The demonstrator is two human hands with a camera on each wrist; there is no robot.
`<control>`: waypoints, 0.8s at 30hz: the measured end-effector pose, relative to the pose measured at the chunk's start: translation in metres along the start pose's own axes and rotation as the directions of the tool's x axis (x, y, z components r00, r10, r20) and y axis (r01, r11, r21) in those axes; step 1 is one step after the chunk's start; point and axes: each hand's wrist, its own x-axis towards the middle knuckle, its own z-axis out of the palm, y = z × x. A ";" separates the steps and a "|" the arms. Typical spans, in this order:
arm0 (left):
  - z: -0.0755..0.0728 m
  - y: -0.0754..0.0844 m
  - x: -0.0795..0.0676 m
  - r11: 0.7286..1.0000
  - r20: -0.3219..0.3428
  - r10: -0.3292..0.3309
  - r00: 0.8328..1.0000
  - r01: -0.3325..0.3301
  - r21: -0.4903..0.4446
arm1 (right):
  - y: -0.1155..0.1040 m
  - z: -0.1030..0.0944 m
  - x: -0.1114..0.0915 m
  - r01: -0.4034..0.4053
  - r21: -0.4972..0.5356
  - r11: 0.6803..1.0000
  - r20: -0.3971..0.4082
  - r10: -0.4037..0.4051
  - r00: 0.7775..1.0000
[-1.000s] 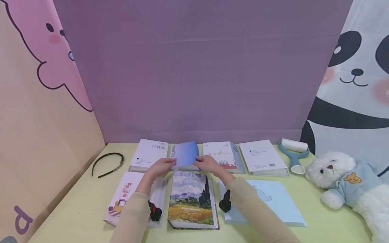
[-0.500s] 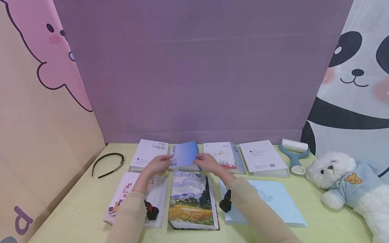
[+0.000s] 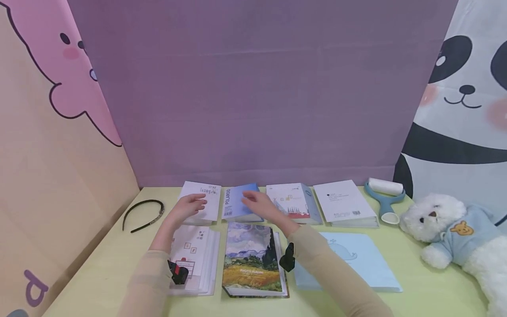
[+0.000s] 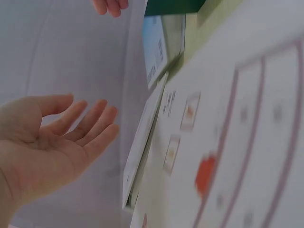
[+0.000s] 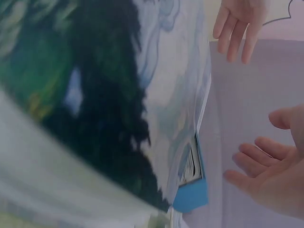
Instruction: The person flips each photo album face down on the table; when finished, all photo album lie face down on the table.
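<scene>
My left hand [image 3: 185,208] is raised over the white photo album [image 3: 213,204] at the back left, its fingers relaxed and holding nothing. In the left wrist view, that hand [image 4: 61,137] shows its palm with loosely bent fingers. My right hand [image 3: 264,207] hovers over the right edge of the blue album marked POLAROID [image 3: 236,203], thumb and fingers apart. The right wrist view shows this hand [image 5: 275,171] with nothing in its grasp. Nearer me lies a photo album with a painted landscape cover [image 3: 251,259], between my forearms.
Two more albums, one with a red city print [image 3: 291,200] and one plain white [image 3: 344,202], continue the back row. In front lie a white illustrated album [image 3: 194,259] and a light blue whale folder [image 3: 352,268]. A headband [image 3: 136,204], lint roller [image 3: 384,200] and teddy bear [image 3: 439,220] flank them.
Both hands have let go of the blue album and lifted. The left hand has moved away to the left, the right slightly up and left. The blue album stays in the back row.
</scene>
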 end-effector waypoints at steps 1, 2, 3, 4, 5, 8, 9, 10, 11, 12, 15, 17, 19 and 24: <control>-0.003 0.000 -0.002 1.000 -0.006 -0.002 1.000 0.002 0.006 | -0.001 0.002 0.002 0.002 0.014 1.000 0.004 -0.002 1.000; -0.007 0.000 -0.005 1.000 -0.012 -0.006 1.000 0.006 0.010 | -0.002 0.004 0.003 0.004 0.020 1.000 0.007 -0.004 1.000; -0.010 0.000 -0.007 1.000 -0.017 -0.007 1.000 0.007 0.019 | -0.003 0.007 0.005 0.004 0.024 1.000 0.009 -0.005 1.000; -0.014 0.000 -0.009 1.000 -0.022 -0.008 1.000 0.009 0.025 | -0.003 0.009 0.006 0.007 0.021 1.000 0.012 -0.007 1.000; -0.018 -0.001 -0.012 0.999 -0.027 -0.010 1.000 0.011 0.032 | -0.003 0.012 0.008 0.013 0.019 1.000 0.017 -0.013 1.000; -0.031 -0.005 -0.019 0.999 -0.047 -0.018 0.999 0.020 0.042 | -0.006 0.019 0.013 0.029 0.008 1.000 0.041 -0.030 0.999; -0.035 -0.007 -0.021 0.999 -0.056 -0.019 0.998 0.021 0.048 | -0.007 0.021 0.014 0.034 0.005 0.999 0.054 -0.034 0.998; -0.039 -0.009 -0.023 0.998 -0.066 -0.021 0.998 0.024 0.050 | -0.008 0.023 0.015 0.038 0.001 0.999 0.065 -0.038 0.997; -0.043 -0.009 -0.025 0.998 -0.075 -0.024 0.997 0.028 0.054 | -0.009 0.024 0.016 0.043 0.001 0.999 0.074 -0.043 0.996; -0.047 -0.010 -0.028 0.998 -0.084 -0.024 0.996 0.029 0.057 | -0.011 0.026 0.017 0.046 -0.003 0.999 0.082 -0.045 0.996; -0.056 -0.010 -0.034 0.998 -0.113 -0.016 0.993 0.023 0.062 | -0.014 0.031 0.019 0.059 -0.020 0.998 0.100 -0.056 0.993; -0.060 -0.010 -0.038 0.998 -0.121 -0.012 0.993 0.020 0.063 | -0.015 0.034 0.021 0.069 -0.032 0.997 0.106 -0.065 0.992; -0.064 -0.012 -0.041 0.998 -0.126 -0.007 0.992 0.015 0.069 | -0.017 0.038 0.022 0.073 -0.041 0.996 0.115 -0.068 0.991; -0.077 -0.022 -0.048 0.993 -0.132 0.014 0.991 0.002 0.122 | -0.023 0.046 0.023 0.068 -0.039 0.997 0.143 -0.062 0.988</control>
